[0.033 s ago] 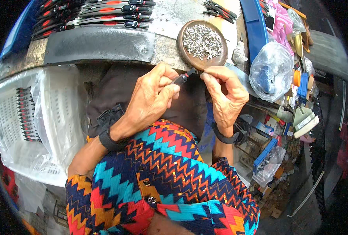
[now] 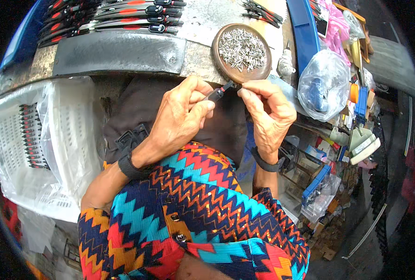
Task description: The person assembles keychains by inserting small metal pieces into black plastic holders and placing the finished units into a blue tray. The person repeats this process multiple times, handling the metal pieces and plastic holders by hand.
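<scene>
My left hand (image 2: 182,109) closes around a slim black hand tool (image 2: 215,95) with a red ring near its tip. Most of the tool's handle is hidden by my fingers. My right hand (image 2: 269,109) pinches thumb and forefinger together at the tool's dark tip; whatever lies between them is too small to make out. Just beyond both hands, a round brown wooden bowl (image 2: 246,78) sits at the bench edge, full of small silver metal pins (image 2: 241,50).
Rows of black-and-red tools (image 2: 137,18) lie at the back left, behind a dark curved edge strip (image 2: 119,53). A plastic-lined white basket (image 2: 72,126) holding similar tools stands left. At right are a blue tray (image 2: 303,28), a clear plastic bag (image 2: 326,84) and a glue-like bottle (image 2: 285,65).
My right hand has shifted very slightly to the left at the tool's tip. My left hand and the tool stay where they were.
</scene>
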A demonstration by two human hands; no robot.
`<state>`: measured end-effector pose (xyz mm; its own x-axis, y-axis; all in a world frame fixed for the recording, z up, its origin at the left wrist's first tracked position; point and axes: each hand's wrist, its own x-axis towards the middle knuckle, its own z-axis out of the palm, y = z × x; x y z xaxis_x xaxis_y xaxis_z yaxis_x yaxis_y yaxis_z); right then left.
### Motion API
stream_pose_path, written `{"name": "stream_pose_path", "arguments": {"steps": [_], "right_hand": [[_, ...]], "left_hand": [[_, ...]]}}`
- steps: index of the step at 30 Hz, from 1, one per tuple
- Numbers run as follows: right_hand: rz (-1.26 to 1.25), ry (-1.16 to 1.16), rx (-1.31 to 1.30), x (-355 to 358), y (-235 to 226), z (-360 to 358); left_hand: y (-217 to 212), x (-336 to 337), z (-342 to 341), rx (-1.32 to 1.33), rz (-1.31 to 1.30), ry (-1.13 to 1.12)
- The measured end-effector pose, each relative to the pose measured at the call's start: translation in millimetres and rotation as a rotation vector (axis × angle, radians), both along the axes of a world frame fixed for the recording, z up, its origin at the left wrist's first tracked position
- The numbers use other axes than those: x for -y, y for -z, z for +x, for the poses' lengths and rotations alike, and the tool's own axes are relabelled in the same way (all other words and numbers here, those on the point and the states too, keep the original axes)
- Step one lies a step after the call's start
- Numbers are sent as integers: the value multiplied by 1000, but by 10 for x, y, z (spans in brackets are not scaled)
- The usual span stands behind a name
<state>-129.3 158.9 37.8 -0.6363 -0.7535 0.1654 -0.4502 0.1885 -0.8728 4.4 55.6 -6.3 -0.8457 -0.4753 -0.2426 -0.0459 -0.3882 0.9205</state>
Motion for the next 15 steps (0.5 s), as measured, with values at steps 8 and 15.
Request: {"name": "stream_pose_path", "arguments": {"steps": [8, 15], "right_hand": [[19, -46, 311, -8, 127, 144], [-37, 38, 442, 12, 237, 217]], "left_hand": [[27, -45, -21, 28, -182, -101], [34, -68, -23, 41, -441, -138]]}}
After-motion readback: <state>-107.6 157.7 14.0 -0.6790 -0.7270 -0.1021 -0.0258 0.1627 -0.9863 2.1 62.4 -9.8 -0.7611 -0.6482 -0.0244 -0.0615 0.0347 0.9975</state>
